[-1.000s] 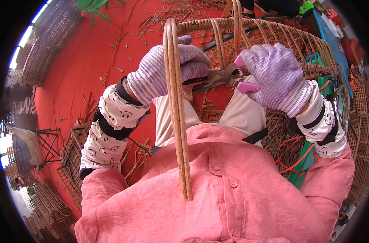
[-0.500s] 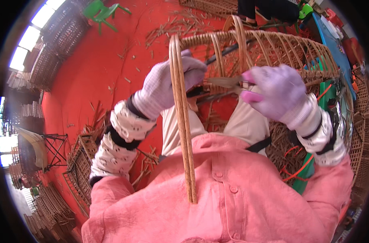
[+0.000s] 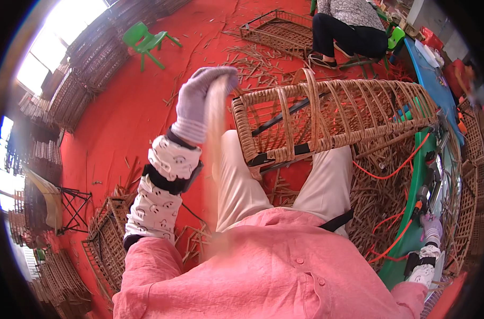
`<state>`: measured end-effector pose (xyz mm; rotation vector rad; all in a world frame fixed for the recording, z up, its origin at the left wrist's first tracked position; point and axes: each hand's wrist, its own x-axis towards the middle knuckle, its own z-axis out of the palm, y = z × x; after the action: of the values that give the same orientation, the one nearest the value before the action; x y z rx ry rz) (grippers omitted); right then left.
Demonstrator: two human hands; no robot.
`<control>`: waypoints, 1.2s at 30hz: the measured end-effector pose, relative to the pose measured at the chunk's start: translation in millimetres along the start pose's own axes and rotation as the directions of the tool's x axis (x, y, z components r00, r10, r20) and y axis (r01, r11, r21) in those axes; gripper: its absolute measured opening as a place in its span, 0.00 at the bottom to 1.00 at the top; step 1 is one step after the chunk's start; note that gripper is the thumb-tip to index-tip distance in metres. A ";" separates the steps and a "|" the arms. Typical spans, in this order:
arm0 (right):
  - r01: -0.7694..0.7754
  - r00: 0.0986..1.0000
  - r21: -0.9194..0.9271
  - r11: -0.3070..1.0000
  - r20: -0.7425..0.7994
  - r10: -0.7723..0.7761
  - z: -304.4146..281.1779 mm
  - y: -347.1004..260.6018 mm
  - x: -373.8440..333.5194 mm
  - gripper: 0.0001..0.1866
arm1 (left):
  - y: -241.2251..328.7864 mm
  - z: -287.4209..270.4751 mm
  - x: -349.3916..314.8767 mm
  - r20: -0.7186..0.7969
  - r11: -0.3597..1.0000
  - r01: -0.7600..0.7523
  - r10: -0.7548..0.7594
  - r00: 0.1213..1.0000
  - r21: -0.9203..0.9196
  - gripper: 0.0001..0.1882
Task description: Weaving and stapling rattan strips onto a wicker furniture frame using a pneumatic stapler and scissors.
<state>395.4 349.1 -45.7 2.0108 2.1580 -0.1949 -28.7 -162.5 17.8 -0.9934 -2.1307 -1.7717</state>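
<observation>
1. Over the knees (image 3: 331, 166), the wicker basket (image 3: 337, 140) is judged light, stiff, best gripped by its rim.
2. Left of it, 1 cane strip (image 3: 216, 119), likely springy, is pinched by the fingers of the left hand (image 3: 198, 101).
3. Right of it, the right hand's (image 3: 432, 227) finger state cannot be told.
4. 1 black bar (image 3: 276, 120) is seen through it.

The wooden strip (image 3: 216, 114) in the left grip (image 3: 200, 94) is blurred; the right grip (image 3: 432, 228), far right, shows too small to read its fingers; the far co-worker (image 3: 350, 33) is cut off above.
</observation>
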 end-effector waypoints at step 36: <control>0.342 0.169 0.939 0.027 -0.033 -0.985 -28.3 -418.2 -314.1 0.10 | -58.5 -34.3 20.5 0.299 0.887 0.410 -0.341 0.891 -0.211 0.13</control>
<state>-2.2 19.0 39.5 0.1550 2.3876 -2.0952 -88.3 -190.3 -8.5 -0.9573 -2.4217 -2.2809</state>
